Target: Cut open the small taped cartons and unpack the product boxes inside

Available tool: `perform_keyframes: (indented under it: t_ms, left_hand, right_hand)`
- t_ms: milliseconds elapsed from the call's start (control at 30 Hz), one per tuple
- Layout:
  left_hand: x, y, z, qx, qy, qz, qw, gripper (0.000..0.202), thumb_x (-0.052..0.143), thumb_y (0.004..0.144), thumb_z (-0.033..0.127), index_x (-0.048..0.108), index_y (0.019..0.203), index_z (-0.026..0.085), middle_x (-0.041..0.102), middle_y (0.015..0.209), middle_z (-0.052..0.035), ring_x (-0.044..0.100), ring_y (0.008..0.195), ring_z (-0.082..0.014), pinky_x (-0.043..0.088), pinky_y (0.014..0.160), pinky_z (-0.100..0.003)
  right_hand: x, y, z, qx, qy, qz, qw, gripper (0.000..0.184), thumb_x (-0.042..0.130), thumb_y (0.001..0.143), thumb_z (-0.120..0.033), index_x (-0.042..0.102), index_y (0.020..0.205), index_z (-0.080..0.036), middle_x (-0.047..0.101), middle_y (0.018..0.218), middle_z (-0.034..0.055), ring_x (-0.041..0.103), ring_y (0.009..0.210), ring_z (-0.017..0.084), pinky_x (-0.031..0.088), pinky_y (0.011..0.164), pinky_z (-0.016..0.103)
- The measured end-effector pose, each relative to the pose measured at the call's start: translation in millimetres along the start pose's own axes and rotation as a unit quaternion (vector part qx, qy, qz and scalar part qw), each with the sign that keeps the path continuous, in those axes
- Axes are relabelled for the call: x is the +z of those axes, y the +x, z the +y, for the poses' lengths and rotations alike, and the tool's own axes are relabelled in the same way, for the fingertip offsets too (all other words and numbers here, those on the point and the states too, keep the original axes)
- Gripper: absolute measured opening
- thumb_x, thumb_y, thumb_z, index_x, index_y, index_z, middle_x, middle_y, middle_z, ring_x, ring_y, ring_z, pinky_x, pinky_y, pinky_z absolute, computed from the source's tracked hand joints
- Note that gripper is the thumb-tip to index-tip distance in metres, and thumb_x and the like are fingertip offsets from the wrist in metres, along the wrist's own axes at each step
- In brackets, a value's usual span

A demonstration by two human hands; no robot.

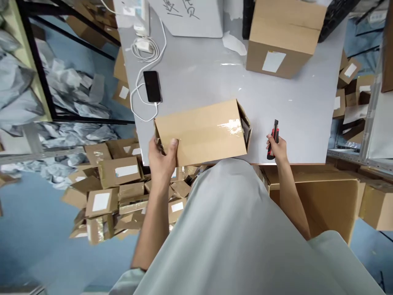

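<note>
A brown cardboard box (202, 131) lies on its side at the near edge of the grey table (208, 78), with clear tape on top and its right end flaps ajar. My left hand (162, 159) grips the box's near left corner, thumb on top. My right hand (276, 147) is closed around a red and black utility knife (273, 137), held just right of the box above the table edge.
A second, larger cardboard box (284, 39) stands at the far right of the table. A black phone (152, 86) with a white cable and a charger (144, 46) lie at the left. Several small boxes (116, 188) are piled on the floor at left; a big open carton (325, 200) stands at right.
</note>
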State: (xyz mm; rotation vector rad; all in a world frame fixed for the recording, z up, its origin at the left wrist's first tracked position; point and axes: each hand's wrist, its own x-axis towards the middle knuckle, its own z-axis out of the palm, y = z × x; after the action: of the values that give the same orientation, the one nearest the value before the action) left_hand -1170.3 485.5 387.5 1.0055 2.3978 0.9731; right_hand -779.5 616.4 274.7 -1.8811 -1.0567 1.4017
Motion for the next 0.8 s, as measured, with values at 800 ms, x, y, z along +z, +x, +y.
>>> perform_keyframes:
  t_ms: [800]
  left_hand:
    - [34.1,76,-125,-0.198,-0.343,-0.072,0.915,0.063,0.089,0.086,0.069,0.08,0.11,0.011,0.082,0.105,-0.0099,0.075,0.108,-0.0277,0.063,0.097,-0.038]
  right_hand:
    - [43,-39,-62,-0.17,-0.104,-0.011,0.98,0.06,0.069,0.092,-0.079,0.076,0.092,-0.019,0.059,0.072,-0.0019,0.051,0.07,0.018,0.044,0.065,0.03]
